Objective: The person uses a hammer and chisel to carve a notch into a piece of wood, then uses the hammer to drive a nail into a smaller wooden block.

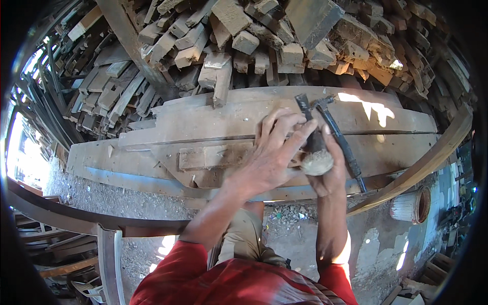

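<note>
**Dark piece (315,140) steadied between left hand (274,150) and right hand (331,165)**

The dark piece is held above the broad boards (203,121), its pale, round end (317,163) turned toward the wearer. It is cradled by the right hand, with the thumb laid along its side and the palm set close under the round end, probably so that its weight is borne from below. The left hand is arched over it from the other side, fingers bent and slightly parted; whether anything is pinched by their tips cannot be told. By this two-sided hold, the piece is likely kept from rolling or tipping.

Just right of the grip, a long dark tool (342,138) is laid slantwise, its crosswise head at the far end and a thin tip pointed nearer the wearer; it seems to have been left within easy reach.

The pale end is rough and blunt, worn-looking, while the shank is dull and near black. The boards are dusty, smooth-faced and tapered, and a faded blue strip (129,176) is carried along the near edge. Left of the grip, a short plank (203,157) is rested flat. Beyond the grip, blocky, splintered offcuts (244,43) are heaped, their sawn ends faced outward.
</note>
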{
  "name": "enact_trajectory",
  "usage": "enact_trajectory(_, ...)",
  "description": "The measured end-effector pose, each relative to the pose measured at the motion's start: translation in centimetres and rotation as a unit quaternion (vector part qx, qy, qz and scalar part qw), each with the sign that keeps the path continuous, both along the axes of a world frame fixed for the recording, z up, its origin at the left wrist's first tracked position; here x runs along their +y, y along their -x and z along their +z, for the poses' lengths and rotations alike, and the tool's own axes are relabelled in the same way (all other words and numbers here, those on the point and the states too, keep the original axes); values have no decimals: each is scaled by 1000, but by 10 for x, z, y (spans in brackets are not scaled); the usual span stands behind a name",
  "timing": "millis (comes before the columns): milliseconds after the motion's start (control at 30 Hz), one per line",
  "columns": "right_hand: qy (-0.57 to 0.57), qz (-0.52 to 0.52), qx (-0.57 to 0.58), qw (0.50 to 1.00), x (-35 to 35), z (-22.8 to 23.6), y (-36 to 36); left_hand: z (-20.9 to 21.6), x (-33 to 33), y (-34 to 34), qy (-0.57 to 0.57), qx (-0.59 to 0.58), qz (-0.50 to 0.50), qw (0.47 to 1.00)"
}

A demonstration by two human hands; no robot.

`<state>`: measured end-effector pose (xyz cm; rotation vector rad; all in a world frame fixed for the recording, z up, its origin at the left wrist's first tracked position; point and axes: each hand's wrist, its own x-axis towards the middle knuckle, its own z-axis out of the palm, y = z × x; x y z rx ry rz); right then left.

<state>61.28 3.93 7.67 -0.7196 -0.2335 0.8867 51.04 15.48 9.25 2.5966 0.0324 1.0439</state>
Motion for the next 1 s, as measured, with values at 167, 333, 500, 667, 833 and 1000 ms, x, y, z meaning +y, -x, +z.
enact_trajectory(167, 236, -151, -289, 916, -65, -8, -74, 26, 97, -47, 126, -36, -10, 991)
enact_trajectory(333, 348, -196, -447, 800, -111, -43, -175, 93, 274, -132, -103, -226, 215, 945)
enact_trajectory(500, 380, -157, -364, 836, -144, -70, -208, 115, 296, -179, -76, -34, 224, 971)
enact_trajectory(667, 390, -187, -365, 824, -135, -101, -211, 113, 329, -177, -138, -92, 199, 966)
enact_trajectory(833, 397, -181, -369, 821, -141, -102, -216, 123, 344, -145, 88, -12, 156, 984)
enact_trajectory(1000, 378, -225, -396, 806, -139, -106, -213, 95, 303, -100, 383, 16, 42, 923)
